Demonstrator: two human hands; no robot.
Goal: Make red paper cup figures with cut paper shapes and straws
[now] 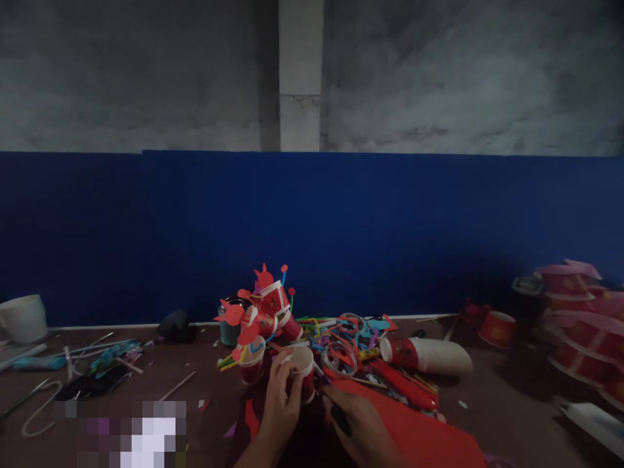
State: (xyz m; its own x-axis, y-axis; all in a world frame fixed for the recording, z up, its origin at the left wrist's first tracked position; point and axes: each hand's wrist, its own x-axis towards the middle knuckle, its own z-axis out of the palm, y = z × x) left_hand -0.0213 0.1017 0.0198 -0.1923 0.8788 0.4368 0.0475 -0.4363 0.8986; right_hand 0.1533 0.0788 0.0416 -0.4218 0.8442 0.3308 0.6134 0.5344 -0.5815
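A: Starting from your left, past the white handled mug (25, 318), what looks finished?

B: The cluster of red-and-white paper cups with red paper cut-outs (275, 298). Several carry cut-outs on coloured stems, so I'd judge those made, or nearly so.

A: And your left hand (280, 396)?

B: Your thumb and fingers are closed about the side of a plain red-and-white paper cup (305, 376), its pale mouth upward, just right of the cluster. It shows no cut-outs, so its trimming seems left to do.

A: Your right hand (358, 416)?

B: Curled tightly around a slim black tool (340, 420), near that cup's base. The light is dim there; it could be a pen or a handle, and you can't tell whether its tip touches.

A: Further right?

B: The flat red card sheet (419, 422), then, beyond it, the nested column of white-and-red paper cups (441, 356) on its side, apparently unused.
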